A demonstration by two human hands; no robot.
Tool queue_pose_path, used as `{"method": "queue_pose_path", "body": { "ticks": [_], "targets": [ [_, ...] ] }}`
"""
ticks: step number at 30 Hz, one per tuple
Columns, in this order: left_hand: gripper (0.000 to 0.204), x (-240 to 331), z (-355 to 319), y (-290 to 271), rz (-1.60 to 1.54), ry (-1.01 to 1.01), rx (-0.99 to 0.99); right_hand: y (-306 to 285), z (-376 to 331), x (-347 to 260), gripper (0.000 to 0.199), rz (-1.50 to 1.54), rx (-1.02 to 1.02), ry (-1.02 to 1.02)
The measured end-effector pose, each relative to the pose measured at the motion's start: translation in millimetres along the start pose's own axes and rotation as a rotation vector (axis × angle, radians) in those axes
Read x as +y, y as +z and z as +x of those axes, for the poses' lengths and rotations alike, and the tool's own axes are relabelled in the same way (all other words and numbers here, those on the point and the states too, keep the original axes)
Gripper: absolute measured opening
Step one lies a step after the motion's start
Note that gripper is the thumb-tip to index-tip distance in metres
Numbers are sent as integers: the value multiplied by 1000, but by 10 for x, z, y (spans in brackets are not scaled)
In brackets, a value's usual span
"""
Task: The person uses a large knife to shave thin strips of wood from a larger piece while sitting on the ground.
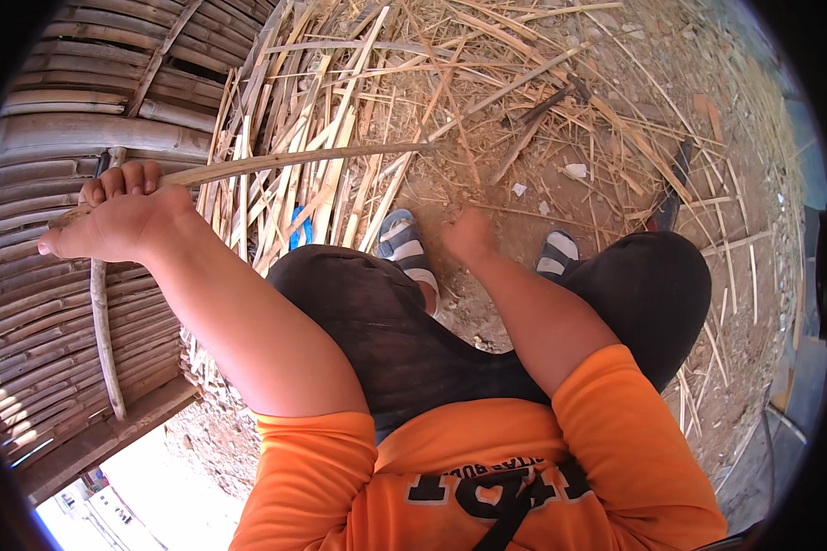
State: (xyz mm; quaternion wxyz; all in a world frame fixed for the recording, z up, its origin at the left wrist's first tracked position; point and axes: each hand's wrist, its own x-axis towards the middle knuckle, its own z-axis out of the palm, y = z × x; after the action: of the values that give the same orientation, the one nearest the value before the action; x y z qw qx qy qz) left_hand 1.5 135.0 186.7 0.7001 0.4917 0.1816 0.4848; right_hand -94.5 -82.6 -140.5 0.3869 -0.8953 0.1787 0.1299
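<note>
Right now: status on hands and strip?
Left hand shut on long pale bamboo strip. Right hand low over dirt, grip unclear. Loose bamboo slats underneath.

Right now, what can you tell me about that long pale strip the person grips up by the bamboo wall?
The bamboo strip is a long, thin, pale tan split sliver, dry-looking and slightly bowed. The left hand is closed around one end, near the bamboo slat wall. From there it runs rightward, roughly level, over the heap of loose split strips on the dirt ground. Its far end tapers off among that litter, so its tip is hard to pick out.
</note>
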Motion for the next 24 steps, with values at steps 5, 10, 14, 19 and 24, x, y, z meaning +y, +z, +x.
{"method": "queue_pose_path", "body": {
  "ticks": [5, 10, 14, 19, 24],
  "targets": [
    [59, 151, -149, 60, -29, 21, -90, -304, 320, -126, 35, 298, 192, 51],
    [50, 718, -309, 25, -116, 175, -171, -1319, 146, -1021, 25, 795, 60, -83],
    [44, 1315, -344, -164, -188, 348, -190, -2398, -132, -1376, 17, 931, 41, -263],
    [43, 1747, 39, -628, -419, 484, -124, -3390, -179, -891, 19, 689, 368, -358],
    [58, 976, 713, -1042, -92, 444, 375, -3591, -223, -125, 17, 710, 451, -198]
  ]
}}
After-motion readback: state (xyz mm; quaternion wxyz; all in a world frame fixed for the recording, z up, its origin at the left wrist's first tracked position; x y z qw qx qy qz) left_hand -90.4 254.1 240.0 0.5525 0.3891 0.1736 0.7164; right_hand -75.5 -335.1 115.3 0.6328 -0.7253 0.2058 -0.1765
